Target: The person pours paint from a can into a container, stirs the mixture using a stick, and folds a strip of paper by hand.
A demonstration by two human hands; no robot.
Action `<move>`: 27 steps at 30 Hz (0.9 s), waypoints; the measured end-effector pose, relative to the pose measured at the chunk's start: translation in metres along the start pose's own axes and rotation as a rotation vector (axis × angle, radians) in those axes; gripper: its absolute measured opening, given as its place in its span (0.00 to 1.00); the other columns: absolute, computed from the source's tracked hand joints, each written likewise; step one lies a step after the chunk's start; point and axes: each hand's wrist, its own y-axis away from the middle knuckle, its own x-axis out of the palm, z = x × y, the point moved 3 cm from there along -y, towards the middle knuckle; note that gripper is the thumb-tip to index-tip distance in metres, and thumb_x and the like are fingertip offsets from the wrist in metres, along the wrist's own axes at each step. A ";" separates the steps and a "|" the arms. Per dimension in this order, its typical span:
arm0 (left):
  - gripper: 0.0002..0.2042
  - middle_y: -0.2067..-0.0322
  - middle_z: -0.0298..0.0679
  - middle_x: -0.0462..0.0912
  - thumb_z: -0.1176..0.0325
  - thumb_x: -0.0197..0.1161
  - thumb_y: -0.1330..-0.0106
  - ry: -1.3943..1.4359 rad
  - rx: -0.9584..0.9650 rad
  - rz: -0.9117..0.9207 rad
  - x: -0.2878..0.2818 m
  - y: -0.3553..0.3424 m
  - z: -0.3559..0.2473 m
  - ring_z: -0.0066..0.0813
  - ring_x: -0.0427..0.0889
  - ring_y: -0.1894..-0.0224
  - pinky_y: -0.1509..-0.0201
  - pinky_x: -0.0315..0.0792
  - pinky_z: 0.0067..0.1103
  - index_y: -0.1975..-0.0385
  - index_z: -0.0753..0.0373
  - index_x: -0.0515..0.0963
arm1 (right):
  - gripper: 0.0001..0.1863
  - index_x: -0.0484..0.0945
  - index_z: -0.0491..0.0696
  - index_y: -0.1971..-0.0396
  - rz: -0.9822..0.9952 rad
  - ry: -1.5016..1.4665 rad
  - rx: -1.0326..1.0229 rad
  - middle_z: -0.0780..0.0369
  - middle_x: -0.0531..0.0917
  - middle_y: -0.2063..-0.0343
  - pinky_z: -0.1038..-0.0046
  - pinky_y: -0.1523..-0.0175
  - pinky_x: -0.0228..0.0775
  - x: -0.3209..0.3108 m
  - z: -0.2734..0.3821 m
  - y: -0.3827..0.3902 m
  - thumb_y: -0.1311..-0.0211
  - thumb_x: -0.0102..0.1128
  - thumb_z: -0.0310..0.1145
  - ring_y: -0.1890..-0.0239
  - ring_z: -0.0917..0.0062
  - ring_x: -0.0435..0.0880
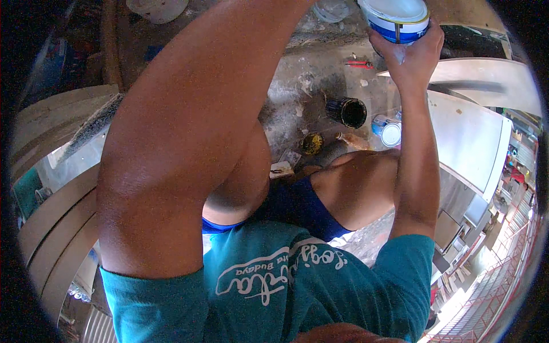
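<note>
My right hand [413, 56] grips a blue and white can [398, 30], apparently a paint can, at the top right. Its fingers wrap round the can's near side and lower part. White shows at the can's round top, where I cannot tell a lid from the contents. My left arm stretches up across the picture, and its hand lies beyond the top edge. Just left of the held can is a clear plastic tub [330, 10]. Below it, a red-handled tool [360, 64] lies on the stained floor.
By my legs are a black can [350, 112], a yellow-crusted can [312, 143], a brownish bottle [353, 140] and a smaller blue and white can [390, 132]. White panels [466, 137] stand at the right. Curved boards [63, 228] are at the left, and a whitish tub [157, 8] is at the far left.
</note>
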 end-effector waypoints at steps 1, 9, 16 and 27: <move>0.22 0.63 0.58 0.88 0.50 0.64 0.35 -0.002 0.001 0.001 -0.001 0.001 -0.001 0.55 0.89 0.58 0.54 0.82 0.45 0.61 0.67 0.87 | 0.54 0.69 0.36 0.41 0.012 0.002 0.020 0.47 0.78 0.50 0.55 0.39 0.71 0.000 0.001 0.000 0.67 0.87 0.50 0.44 0.52 0.78; 0.19 0.63 0.58 0.88 0.55 0.62 0.34 0.015 -0.029 -0.004 0.004 -0.004 0.002 0.56 0.89 0.57 0.53 0.81 0.45 0.61 0.67 0.87 | 0.56 0.68 0.34 0.42 -0.019 0.014 -0.061 0.45 0.78 0.50 0.56 0.41 0.72 0.000 -0.005 0.001 0.68 0.88 0.51 0.45 0.51 0.78; 0.15 0.63 0.56 0.88 0.62 0.60 0.35 -0.017 0.004 0.039 0.006 -0.004 0.002 0.55 0.89 0.57 0.53 0.82 0.44 0.60 0.67 0.87 | 0.57 0.68 0.34 0.40 -0.011 0.031 -0.023 0.46 0.78 0.50 0.55 0.39 0.71 0.000 -0.005 0.001 0.68 0.88 0.52 0.44 0.51 0.78; 0.15 0.59 0.56 0.88 0.64 0.60 0.35 0.005 -0.029 0.004 0.003 -0.001 0.000 0.54 0.88 0.53 0.51 0.81 0.45 0.58 0.66 0.87 | 0.56 0.69 0.36 0.41 -0.005 0.027 -0.030 0.47 0.78 0.49 0.56 0.38 0.70 -0.001 -0.004 0.000 0.68 0.88 0.53 0.44 0.52 0.78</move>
